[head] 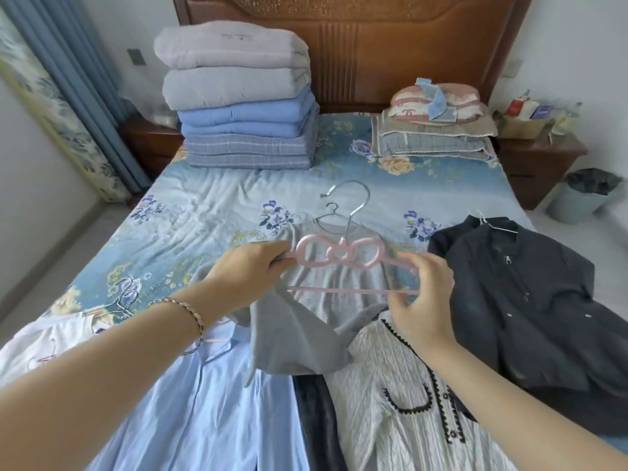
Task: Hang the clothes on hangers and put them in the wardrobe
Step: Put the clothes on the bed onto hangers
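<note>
Head | left hand (248,270), right hand (421,300) pinch pink hanger (339,257) | grey top (299,334) beneath | jacket (526,300) beside

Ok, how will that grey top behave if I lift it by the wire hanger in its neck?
Probably floppy: the grey top lies rumpled, one part draped over the blue shirt. Likely light, as the fabric looks thin. It may slip sideways on its wire hanger, so free the right hand from the pink hanger to steady it.

The hanger (339,266) is showing matt plastic with a shiny metal hook (356,215). The grey top (339,300) is looking soft-knit, the cardigan (390,385) at the bed's (210,198) near edge ribbed, the headboard (373,45) glossy wood.
</note>
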A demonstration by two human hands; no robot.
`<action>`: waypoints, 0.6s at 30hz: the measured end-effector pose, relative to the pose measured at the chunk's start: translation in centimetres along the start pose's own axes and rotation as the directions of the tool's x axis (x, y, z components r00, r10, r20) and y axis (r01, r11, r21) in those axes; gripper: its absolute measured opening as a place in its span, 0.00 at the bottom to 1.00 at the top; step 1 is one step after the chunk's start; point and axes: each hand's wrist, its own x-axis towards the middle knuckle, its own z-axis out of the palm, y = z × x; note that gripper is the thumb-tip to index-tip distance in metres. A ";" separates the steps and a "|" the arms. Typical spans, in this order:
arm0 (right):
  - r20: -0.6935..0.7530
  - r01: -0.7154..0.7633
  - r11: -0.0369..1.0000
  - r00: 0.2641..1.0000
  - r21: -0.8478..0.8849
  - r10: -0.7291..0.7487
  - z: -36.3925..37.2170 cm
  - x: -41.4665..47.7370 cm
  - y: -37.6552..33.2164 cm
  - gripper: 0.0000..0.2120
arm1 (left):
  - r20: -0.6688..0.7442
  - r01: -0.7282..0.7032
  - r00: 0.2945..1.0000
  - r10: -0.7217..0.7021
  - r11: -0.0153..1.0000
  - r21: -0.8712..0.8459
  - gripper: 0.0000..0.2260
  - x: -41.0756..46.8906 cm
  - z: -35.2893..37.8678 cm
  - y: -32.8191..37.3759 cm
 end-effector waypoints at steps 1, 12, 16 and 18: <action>0.046 -0.130 0.979 0.991 0.155 0.125 -0.6 -0.4 -0.4 0.17 | 0.008 -0.085 0.996 0.084 0.993 0.082 0.20 -0.5 -0.5 -0.6; 0.871 -0.179 0.984 0.480 -0.023 0.108 4.8 -3.5 -3.4 0.22 | 0.153 -0.758 0.651 0.743 0.644 0.099 0.12 -5.5 -1.2 -0.7; 0.907 0.000 0.998 0.418 -0.064 0.058 10.6 -7.4 -4.2 0.21 | 0.106 -0.749 0.662 0.742 0.658 0.078 0.12 -5.7 -2.2 -0.3; 0.895 -0.072 0.994 0.434 -0.082 0.105 11.2 -8.1 -4.4 0.14 | 0.086 -0.747 0.665 0.742 0.660 0.076 0.13 -5.9 -2.4 -0.5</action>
